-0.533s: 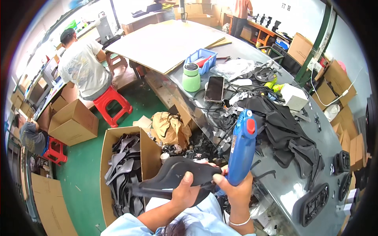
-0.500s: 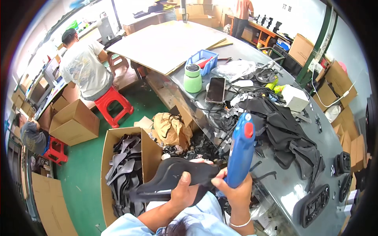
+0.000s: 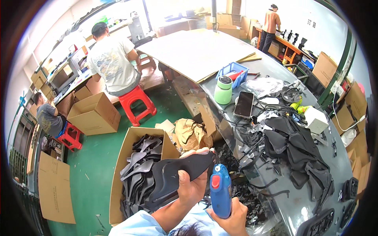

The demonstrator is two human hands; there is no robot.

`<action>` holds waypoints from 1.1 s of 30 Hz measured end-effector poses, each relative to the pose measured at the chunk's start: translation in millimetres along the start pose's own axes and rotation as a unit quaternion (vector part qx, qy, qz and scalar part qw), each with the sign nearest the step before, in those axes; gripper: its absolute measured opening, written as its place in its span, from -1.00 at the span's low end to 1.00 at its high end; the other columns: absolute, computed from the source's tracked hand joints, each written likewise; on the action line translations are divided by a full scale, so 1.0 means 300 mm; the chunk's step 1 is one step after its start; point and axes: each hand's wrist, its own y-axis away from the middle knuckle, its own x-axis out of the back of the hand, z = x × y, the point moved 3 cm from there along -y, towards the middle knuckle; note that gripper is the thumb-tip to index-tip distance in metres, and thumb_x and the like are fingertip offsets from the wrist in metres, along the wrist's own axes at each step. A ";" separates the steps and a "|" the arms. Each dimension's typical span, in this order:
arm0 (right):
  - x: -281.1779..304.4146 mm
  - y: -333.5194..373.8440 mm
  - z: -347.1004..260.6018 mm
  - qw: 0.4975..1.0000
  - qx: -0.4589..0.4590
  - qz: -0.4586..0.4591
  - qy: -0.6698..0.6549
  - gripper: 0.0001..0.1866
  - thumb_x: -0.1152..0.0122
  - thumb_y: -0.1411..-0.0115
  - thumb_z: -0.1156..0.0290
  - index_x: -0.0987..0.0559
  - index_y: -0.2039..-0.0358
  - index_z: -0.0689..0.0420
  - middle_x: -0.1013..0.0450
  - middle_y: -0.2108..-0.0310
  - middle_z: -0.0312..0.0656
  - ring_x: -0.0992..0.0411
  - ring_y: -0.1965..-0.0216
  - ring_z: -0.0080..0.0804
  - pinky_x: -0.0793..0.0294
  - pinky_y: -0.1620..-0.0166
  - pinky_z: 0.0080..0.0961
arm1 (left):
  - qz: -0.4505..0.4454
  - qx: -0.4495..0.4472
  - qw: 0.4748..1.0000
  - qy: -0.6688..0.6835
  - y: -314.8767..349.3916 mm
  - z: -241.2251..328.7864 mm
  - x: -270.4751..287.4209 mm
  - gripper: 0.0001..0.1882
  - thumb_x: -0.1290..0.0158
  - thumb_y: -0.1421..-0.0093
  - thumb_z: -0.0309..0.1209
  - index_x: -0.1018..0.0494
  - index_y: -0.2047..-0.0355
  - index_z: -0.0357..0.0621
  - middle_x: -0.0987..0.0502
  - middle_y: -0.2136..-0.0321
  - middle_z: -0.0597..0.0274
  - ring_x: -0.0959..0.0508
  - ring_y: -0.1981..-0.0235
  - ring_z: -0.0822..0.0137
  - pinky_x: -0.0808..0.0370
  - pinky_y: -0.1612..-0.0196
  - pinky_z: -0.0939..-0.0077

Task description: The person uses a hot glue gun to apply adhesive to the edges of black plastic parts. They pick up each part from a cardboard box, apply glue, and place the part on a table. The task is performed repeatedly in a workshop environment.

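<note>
My left hand point(image 3: 193, 185) grips a curved black foam piece point(image 3: 173, 177), held flat over my lap. My right hand point(image 3: 232, 214) holds a blue glue gun point(image 3: 220, 190) with a red trigger, its nozzle pointing up at the right end of the foam piece. Under the piece, on the green floor, stands an open cardboard box point(image 3: 118, 173) filled with several similar black and grey pieces.
A grey worktable point(image 3: 334, 153) on my right carries a heap of black parts point(image 3: 293, 151), a phone point(image 3: 244, 104), a green jar point(image 3: 223, 90), a blue basket point(image 3: 232, 72). One person sits on a red stool point(image 3: 136, 103); others work farther off.
The glue gun has come down and left, from upright over the table edge to the foam piece's end. The foam piece has risen and turned a little in my left hand.
</note>
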 end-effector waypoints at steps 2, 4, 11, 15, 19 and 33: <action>-0.008 0.001 0.006 1.000 0.006 0.001 0.004 -0.48 -0.49 0.22 0.17 -0.32 0.52 0.18 -0.33 0.65 -0.01 -0.36 0.60 0.01 -0.35 0.52 -0.26 | -0.004 -0.005 1.000 -0.019 0.004 -0.001 0.010 -0.41 0.10 -0.21 0.05 -0.17 -0.11 -0.05 -0.27 -0.07 -0.02 -0.31 -0.11 0.10 -0.24 -0.17 0.21; -0.007 -0.002 0.002 1.000 0.023 0.006 0.009 -0.50 -0.49 0.24 0.21 -0.32 0.53 0.18 -0.32 0.66 -0.02 -0.35 0.60 0.01 -0.33 0.53 -0.26 | -0.017 -0.011 0.999 -0.039 0.002 0.005 0.016 -0.40 0.08 -0.20 0.04 -0.19 -0.09 -0.10 -0.30 -0.06 -0.06 -0.34 -0.08 0.10 -0.24 -0.17 0.21; 0.014 -0.008 0.038 0.995 0.092 -0.002 0.029 -0.57 -0.47 0.30 0.30 -0.35 0.57 0.16 -0.31 0.73 -0.17 -0.32 0.70 -0.20 -0.30 0.58 -0.35 | -0.025 0.111 0.990 -0.088 -0.035 0.082 0.018 -0.49 0.10 -0.20 -0.07 -0.29 0.03 -0.25 -0.42 0.09 -0.17 -0.41 -0.03 0.05 -0.30 -0.11 0.16; 0.020 0.006 0.063 0.993 0.091 0.000 0.074 -0.59 -0.46 0.32 0.33 -0.36 0.57 0.16 -0.30 0.73 -0.19 -0.31 0.70 -0.20 -0.27 0.57 -0.33 | 0.006 0.162 0.980 -0.119 -0.070 0.136 -0.007 -0.52 0.13 -0.20 -0.13 -0.29 0.04 -0.27 -0.45 0.12 -0.19 -0.49 0.08 -0.02 -0.38 -0.02 0.13; 0.028 0.006 0.061 0.991 0.100 -0.007 0.093 -0.60 -0.45 0.31 0.32 -0.36 0.57 0.15 -0.30 0.73 -0.20 -0.32 0.69 -0.21 -0.26 0.56 -0.34 | -0.001 0.179 0.977 -0.119 -0.083 0.151 0.013 -0.59 0.08 -0.19 -0.26 -0.29 0.06 -0.31 -0.46 0.15 -0.14 -0.48 0.08 0.03 -0.40 -0.01 0.16; 0.021 0.000 0.054 0.990 0.095 -0.005 0.109 -0.61 -0.44 0.30 0.31 -0.37 0.57 0.14 -0.30 0.74 -0.24 -0.32 0.69 -0.24 -0.26 0.54 -0.36 | -0.075 0.117 0.942 -0.307 -0.082 0.174 0.007 -0.60 -0.04 -0.14 -0.44 -0.29 0.03 -0.31 -0.45 0.24 0.22 -0.42 0.21 0.46 -0.37 0.10 0.57</action>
